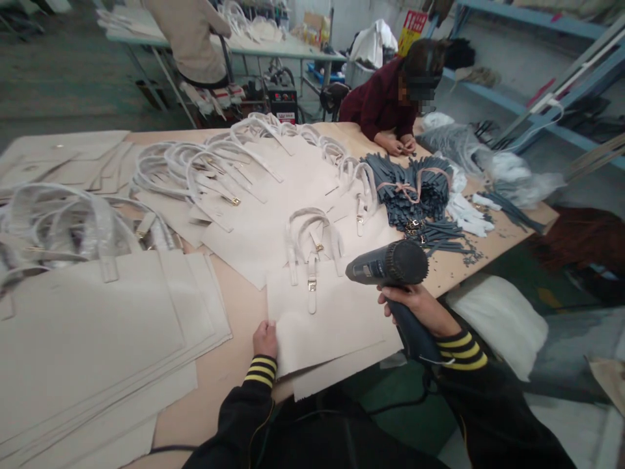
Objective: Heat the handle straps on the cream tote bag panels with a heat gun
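My right hand (415, 306) grips a dark heat gun (390, 266) by its handle, its barrel pointing left just above a cream leather bag panel (332, 319). That panel carries a looped handle and a strap with a gold buckle (311, 284). My left hand (264, 340) pinches the panel's near left corner against the wooden table (229, 365). Both sleeves are black with yellow-striped cuffs.
Stacks of cream panels (97, 339) with wrapped handles lie left and across the middle. Bundled grey straps (415, 189) sit at the right. A person in dark red (381, 104) works at the far edge; another stands at a back table (190, 39).
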{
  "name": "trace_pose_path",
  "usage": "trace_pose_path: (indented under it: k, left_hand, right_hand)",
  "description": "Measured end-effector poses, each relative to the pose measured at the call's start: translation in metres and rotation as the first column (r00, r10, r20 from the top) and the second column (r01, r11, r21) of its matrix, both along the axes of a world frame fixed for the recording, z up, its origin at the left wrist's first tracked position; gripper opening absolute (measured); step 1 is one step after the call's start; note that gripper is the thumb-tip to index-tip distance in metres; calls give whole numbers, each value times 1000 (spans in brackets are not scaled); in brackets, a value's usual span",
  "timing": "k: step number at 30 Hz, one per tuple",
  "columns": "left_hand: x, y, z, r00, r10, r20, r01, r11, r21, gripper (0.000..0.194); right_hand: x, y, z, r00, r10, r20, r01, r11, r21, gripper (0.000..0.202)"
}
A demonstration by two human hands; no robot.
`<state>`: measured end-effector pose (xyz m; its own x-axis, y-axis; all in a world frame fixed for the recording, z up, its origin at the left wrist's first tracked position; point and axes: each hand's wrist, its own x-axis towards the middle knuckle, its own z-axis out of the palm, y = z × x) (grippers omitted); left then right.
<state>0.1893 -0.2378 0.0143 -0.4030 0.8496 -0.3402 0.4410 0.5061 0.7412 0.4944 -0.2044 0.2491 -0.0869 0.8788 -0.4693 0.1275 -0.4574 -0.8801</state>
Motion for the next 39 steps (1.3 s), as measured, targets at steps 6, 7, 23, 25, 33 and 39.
trace_pose_path:
  k: [6, 7, 23, 25, 33, 39]
  left_hand:
    - [1, 1, 6, 1000, 16, -1, -16, 1000, -17, 17]
    - [-1, 1, 6, 999, 29, 18, -29, 999, -13, 18]
    - [-17, -20, 9, 950, 160, 268, -112, 976, -188, 26]
    - [-14, -25, 15, 909, 226, 350, -148, 961, -235, 23]
    - [-17, -22, 27, 858, 247, 450, -133, 953, -271, 13]
    - [-19, -18, 38, 886, 174, 431, -62, 963, -261, 13]
  right_hand:
    - [-9, 26, -19, 999, -36, -23, 37, 998, 52, 24]
    - [-6, 27, -19, 999, -40, -20, 41, 998, 48, 24]
    - [52, 13, -2, 994, -82, 77, 85, 995, -44, 25]
    - [70, -18, 5, 993, -8, 115, 23, 991, -130, 31]
    - [79, -118, 3, 926, 359, 119, -297, 885, -358, 38]
    - [-13, -100, -25, 762, 608, -224, -642, 754, -140, 31]
